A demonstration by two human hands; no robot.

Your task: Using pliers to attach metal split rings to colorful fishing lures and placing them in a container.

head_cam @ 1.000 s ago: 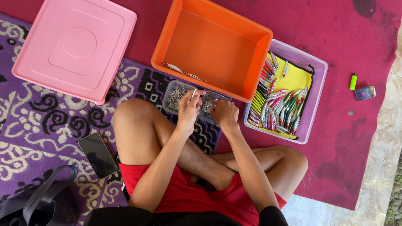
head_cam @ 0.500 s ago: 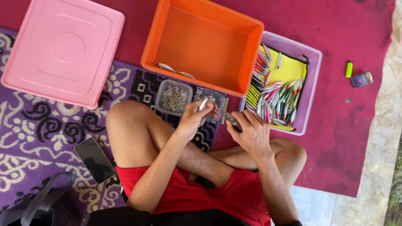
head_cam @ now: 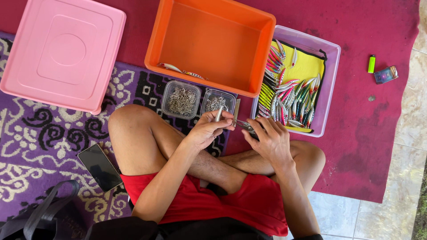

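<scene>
I sit cross-legged on a rug. My left hand point(head_cam: 208, 129) pinches a slim silver fishing lure point(head_cam: 219, 114) upright over my knee. My right hand point(head_cam: 270, 138) grips small pliers point(head_cam: 244, 125) whose tip meets the lure's lower end. Just beyond my hands stand two small clear boxes, one point(head_cam: 180, 100) full of metal hooks and one point(head_cam: 218, 103) with small metal rings. To the right, a lilac tub point(head_cam: 330, 84) holds several colourful lures on a yellow cloth. An orange bin point(head_cam: 212, 44) ahead has two lures point(head_cam: 180, 70) lying at its near edge.
A pink lid point(head_cam: 62, 53) lies at the far left. A dark phone point(head_cam: 99, 167) rests on the purple patterned rug by my left thigh, a black bag strap point(head_cam: 49, 209) beside it. A green lighter point(head_cam: 371, 64) and a small box point(head_cam: 385, 74) lie on the red mat, tiles beyond.
My hands drew back from the small clear boxes toward my lap, the left one bringing a silver lure and the right one pliers. The view shifted slightly.
</scene>
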